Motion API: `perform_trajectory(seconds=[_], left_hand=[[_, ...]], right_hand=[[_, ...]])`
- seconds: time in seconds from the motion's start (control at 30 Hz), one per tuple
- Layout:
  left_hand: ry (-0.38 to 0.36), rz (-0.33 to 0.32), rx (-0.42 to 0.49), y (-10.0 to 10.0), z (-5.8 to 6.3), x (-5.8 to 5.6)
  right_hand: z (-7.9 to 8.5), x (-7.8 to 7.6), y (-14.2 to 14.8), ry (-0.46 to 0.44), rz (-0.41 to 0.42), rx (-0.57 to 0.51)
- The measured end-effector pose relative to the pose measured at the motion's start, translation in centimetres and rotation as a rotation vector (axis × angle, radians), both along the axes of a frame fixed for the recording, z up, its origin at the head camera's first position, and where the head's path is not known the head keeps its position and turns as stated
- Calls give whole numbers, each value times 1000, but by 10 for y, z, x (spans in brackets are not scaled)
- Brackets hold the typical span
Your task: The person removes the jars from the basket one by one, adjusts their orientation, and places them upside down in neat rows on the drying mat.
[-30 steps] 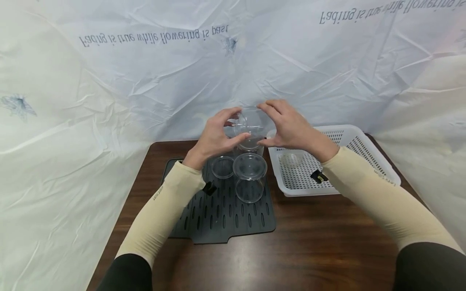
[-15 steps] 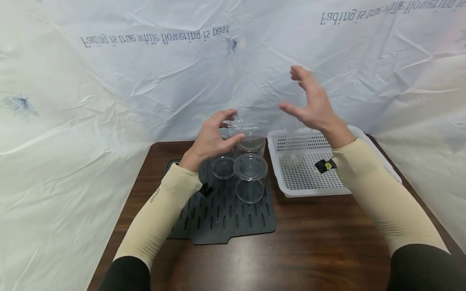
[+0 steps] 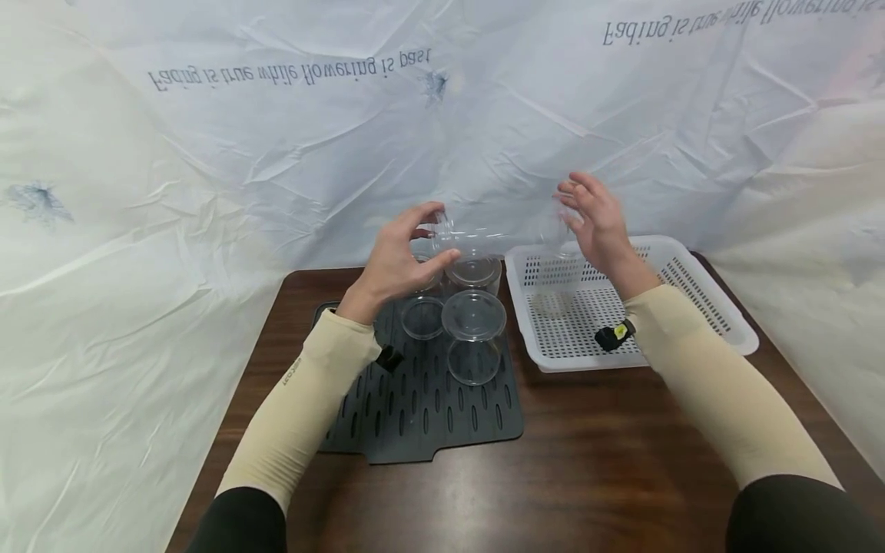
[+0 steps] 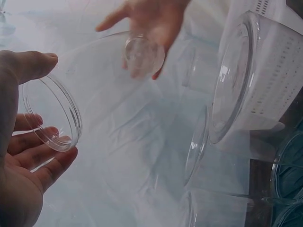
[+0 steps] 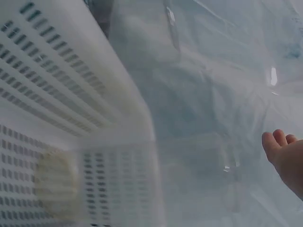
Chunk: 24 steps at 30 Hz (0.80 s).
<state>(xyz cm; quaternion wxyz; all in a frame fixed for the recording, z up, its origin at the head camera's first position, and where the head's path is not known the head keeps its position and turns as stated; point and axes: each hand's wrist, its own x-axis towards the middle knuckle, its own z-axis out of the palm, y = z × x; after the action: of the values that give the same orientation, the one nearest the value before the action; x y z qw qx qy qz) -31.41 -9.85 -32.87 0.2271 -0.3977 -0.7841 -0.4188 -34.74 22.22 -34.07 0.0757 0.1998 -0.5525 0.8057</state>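
Head view: the left hand (image 3: 396, 257) has its grip around one end of a clear jar (image 3: 505, 233), held sideways near other jars (image 3: 473, 316); its far end fades against the sheet (image 3: 297, 146), so whether the loosely bent right hand (image 3: 598, 223) touches it is unclear.

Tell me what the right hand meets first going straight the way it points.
Most likely the near end of the clear container that the left hand holds. In the left wrist view the right hand overlaps that end, so they may already touch; depth is unclear.
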Motion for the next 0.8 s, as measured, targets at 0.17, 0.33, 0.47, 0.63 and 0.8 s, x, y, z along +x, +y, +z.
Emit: perform_trajectory(seconds=[0.17,0.33,0.47,0.63,0.8], left_hand=[[13,9,5,-1,1,-1],[28,17,8,-2,2,-1],[38,5,16,-2,2,-1],[56,0,10,-3,0,-1],[59,-2,2,-3,-1,-1]], right_hand=[[-16,4,-2,-109,177,-116],[-26,7,-5,-151,303,-193],[-32,9,-8,-172,386,-220],[-37,10,-11,-178,481,-278],[-38,11,-13,-196,449,-314]])
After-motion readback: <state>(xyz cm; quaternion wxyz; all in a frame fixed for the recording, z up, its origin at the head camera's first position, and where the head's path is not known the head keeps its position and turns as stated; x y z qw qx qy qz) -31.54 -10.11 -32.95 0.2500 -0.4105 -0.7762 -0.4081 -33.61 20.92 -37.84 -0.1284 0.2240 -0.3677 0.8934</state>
